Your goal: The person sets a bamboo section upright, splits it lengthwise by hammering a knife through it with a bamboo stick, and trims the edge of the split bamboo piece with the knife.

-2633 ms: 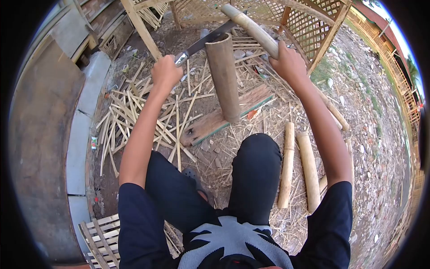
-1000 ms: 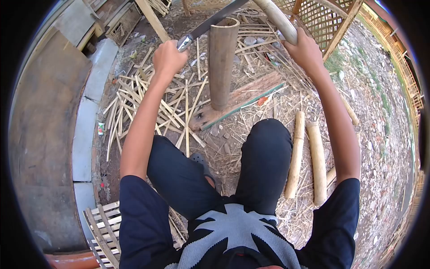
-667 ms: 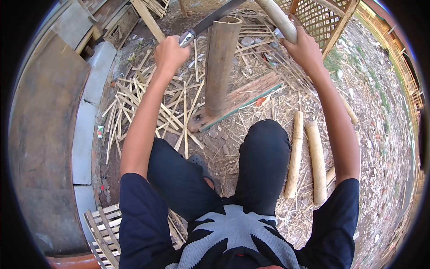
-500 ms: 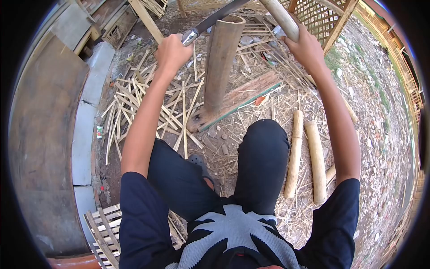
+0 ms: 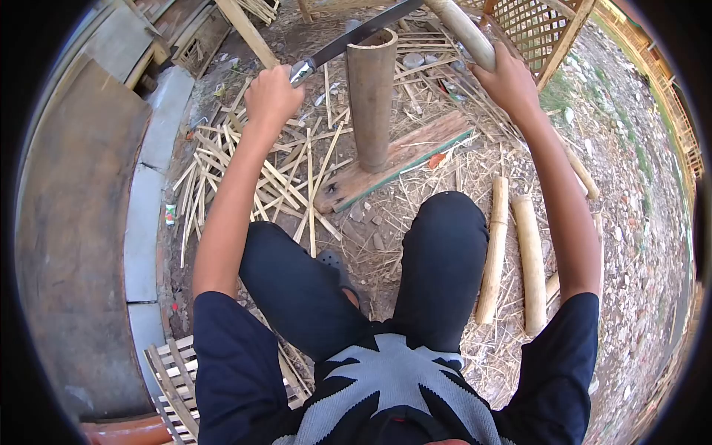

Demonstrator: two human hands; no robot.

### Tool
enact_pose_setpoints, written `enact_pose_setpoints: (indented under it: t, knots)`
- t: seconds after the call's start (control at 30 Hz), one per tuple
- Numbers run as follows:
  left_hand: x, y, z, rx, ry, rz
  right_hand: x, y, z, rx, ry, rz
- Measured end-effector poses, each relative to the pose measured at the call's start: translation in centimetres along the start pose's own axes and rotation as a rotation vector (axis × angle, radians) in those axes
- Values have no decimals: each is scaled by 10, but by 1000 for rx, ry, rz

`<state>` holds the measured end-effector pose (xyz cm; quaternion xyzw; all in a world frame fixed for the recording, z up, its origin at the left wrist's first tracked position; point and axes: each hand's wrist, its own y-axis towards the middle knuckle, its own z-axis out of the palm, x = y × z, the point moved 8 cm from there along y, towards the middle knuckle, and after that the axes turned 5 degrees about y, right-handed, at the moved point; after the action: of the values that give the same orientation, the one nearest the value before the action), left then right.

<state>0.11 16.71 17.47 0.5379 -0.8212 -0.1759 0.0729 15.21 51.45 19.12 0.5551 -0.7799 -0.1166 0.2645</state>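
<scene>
My left hand (image 5: 274,95) is closed around the handle of a long knife (image 5: 365,31), whose dark blade crosses the top rim of an upright bamboo section (image 5: 371,100). That hollow section stands on a wooden plank (image 5: 423,144) lying on the ground. In my right hand (image 5: 508,78) is the near end of a pale round stick (image 5: 466,33), its far end reaching up to the blade's tip at the frame's top edge. Whether stick and blade touch is unclear.
Split strips (image 5: 285,182) lie heaped left of the plank. Pale bamboo pieces (image 5: 529,267) rest on the ground at my right. A slatted bamboo item (image 5: 176,378) is at lower left, a lattice panel (image 5: 530,33) at upper right, and a brown board (image 5: 78,237) along the left.
The bamboo section, tilted and blurred at its base half a second ago, stands more upright on the plank. My left hand and the knife handle have shifted slightly left.
</scene>
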Motion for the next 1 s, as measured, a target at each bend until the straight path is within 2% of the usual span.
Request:
enact_pose_setpoints:
  t: [0.4,0.5,0.73,0.83,0.87,1.0]
  knots:
    - [-23,-1,-9,63,91,94,8,6,7,72,-34,19]
    - [-26,-4,-4,48,86,102,-2,5,9,152,96,120]
    - [-27,-7,-6,74,65,160,0,-1,7,132,95,36]
    - [-23,-5,-8,240,-160,214,3,-2,14,150,80,67]
    - [-20,-4,-8,192,-151,250,5,-2,15,154,87,69]
    - [-15,7,-3,253,-67,208,7,-2,15,143,93,39]
